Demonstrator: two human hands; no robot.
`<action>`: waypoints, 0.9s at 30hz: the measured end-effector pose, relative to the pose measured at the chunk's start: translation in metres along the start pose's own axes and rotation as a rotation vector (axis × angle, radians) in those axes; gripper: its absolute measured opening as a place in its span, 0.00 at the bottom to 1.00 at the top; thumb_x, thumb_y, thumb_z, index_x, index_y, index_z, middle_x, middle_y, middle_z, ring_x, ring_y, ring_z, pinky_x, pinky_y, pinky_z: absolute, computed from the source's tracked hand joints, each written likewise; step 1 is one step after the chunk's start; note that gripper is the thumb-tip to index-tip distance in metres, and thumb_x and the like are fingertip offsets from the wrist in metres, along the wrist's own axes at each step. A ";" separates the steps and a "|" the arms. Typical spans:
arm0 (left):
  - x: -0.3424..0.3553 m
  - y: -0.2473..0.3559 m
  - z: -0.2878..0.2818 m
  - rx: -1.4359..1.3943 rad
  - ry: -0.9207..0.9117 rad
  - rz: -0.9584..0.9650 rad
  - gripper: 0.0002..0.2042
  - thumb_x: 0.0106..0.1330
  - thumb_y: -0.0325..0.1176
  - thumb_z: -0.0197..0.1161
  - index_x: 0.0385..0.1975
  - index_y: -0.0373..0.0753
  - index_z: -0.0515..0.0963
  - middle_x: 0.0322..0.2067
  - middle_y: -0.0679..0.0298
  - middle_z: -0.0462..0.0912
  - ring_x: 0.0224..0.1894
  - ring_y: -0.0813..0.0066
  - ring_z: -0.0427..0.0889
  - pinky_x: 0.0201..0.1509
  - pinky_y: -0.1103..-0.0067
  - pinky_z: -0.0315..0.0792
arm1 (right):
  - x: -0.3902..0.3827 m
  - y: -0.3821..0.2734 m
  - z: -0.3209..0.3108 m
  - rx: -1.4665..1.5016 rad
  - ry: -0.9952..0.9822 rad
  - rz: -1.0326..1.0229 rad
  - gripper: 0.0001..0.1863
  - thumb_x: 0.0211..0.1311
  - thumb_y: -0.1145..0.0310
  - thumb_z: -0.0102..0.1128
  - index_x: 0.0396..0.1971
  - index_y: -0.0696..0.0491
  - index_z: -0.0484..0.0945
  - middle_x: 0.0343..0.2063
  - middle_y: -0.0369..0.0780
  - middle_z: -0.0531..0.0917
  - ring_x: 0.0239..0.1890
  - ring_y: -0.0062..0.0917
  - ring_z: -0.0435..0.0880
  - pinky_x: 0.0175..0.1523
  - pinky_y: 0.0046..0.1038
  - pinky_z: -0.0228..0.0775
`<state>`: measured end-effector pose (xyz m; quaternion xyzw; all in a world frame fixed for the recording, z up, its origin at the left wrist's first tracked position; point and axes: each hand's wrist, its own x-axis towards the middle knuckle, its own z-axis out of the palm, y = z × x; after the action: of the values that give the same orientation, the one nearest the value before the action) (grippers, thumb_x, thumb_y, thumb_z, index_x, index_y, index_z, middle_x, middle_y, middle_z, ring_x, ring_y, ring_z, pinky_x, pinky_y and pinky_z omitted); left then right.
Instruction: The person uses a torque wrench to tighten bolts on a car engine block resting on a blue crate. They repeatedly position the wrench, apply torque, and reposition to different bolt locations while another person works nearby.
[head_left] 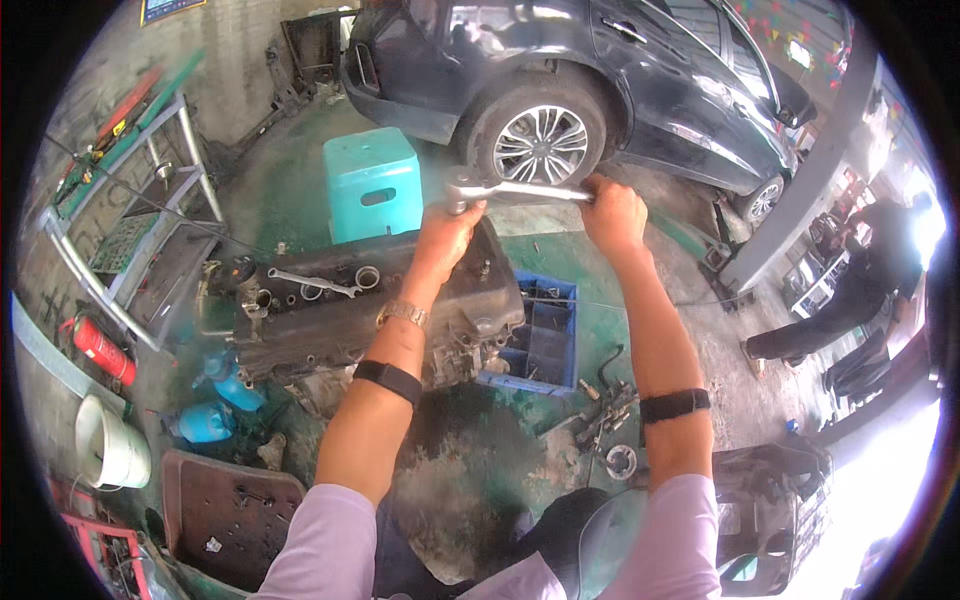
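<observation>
A chrome ratchet wrench [530,189] is held level above the far right end of an engine [420,290]. My right hand [612,215] is closed around the end of its handle. At the other end my left hand [447,240] grips just under the ratchet head, where a socket shows; part of the grip is hidden. On the engine's dark top cover, left of my left wrist, lies a combination wrench [312,282]. Round openings show in the cover beside it.
A turquoise stool [372,185] stands behind the engine, near a dark car [440,60]. Right of the engine is a blue divided crate [545,340]; loose metal parts [605,415] lie nearby. Blue jugs [207,422], a brown tray [225,520] and a metal rack [140,240] are left. Someone [850,300] is far right.
</observation>
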<state>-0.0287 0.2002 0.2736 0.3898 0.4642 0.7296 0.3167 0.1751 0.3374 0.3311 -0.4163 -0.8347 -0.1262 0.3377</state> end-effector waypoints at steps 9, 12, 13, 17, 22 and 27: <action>0.004 -0.009 0.001 0.209 0.216 0.111 0.12 0.63 0.34 0.66 0.25 0.30 0.80 0.20 0.64 0.81 0.24 0.79 0.73 0.29 0.73 0.68 | -0.076 -0.039 -0.071 0.154 0.033 0.012 0.17 0.54 0.63 0.69 0.43 0.52 0.83 0.28 0.44 0.86 0.29 0.37 0.86 0.36 0.34 0.76; 0.002 -0.011 0.004 0.203 0.273 0.203 0.14 0.63 0.36 0.66 0.24 0.29 0.80 0.19 0.61 0.82 0.24 0.79 0.74 0.30 0.73 0.69 | -0.125 -0.073 -0.108 0.278 -0.096 -0.001 0.24 0.54 0.68 0.69 0.52 0.54 0.78 0.33 0.48 0.86 0.28 0.39 0.85 0.32 0.33 0.76; 0.000 -0.013 0.007 0.175 0.294 0.244 0.14 0.63 0.36 0.66 0.24 0.29 0.79 0.19 0.60 0.82 0.24 0.79 0.74 0.30 0.73 0.69 | -0.139 -0.087 -0.116 0.313 -0.153 0.009 0.25 0.54 0.69 0.69 0.54 0.55 0.76 0.36 0.50 0.85 0.29 0.41 0.86 0.32 0.35 0.77; 0.002 -0.016 0.004 0.398 0.245 0.447 0.10 0.60 0.32 0.65 0.25 0.29 0.81 0.21 0.51 0.83 0.26 0.73 0.80 0.32 0.70 0.72 | -0.178 -0.136 -0.129 0.249 -0.156 -0.318 0.30 0.55 0.73 0.66 0.60 0.54 0.72 0.51 0.59 0.77 0.35 0.51 0.86 0.36 0.38 0.81; 0.004 -0.019 0.003 0.368 0.257 0.255 0.07 0.58 0.30 0.63 0.26 0.31 0.81 0.21 0.50 0.83 0.25 0.64 0.83 0.31 0.69 0.73 | -0.171 -0.140 -0.121 0.254 0.008 -0.379 0.30 0.55 0.74 0.67 0.59 0.60 0.72 0.43 0.58 0.82 0.20 0.37 0.85 0.19 0.30 0.75; 0.006 -0.018 0.006 0.212 0.231 0.356 0.12 0.60 0.34 0.65 0.21 0.31 0.79 0.16 0.57 0.80 0.20 0.71 0.78 0.26 0.69 0.69 | -0.146 -0.101 -0.125 0.272 -0.052 -0.146 0.25 0.58 0.76 0.65 0.57 0.54 0.77 0.36 0.52 0.85 0.32 0.39 0.88 0.36 0.34 0.78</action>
<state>-0.0244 0.2145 0.2599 0.4105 0.4952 0.7609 0.0855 0.2153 0.1242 0.3332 -0.3080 -0.8806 -0.0254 0.3592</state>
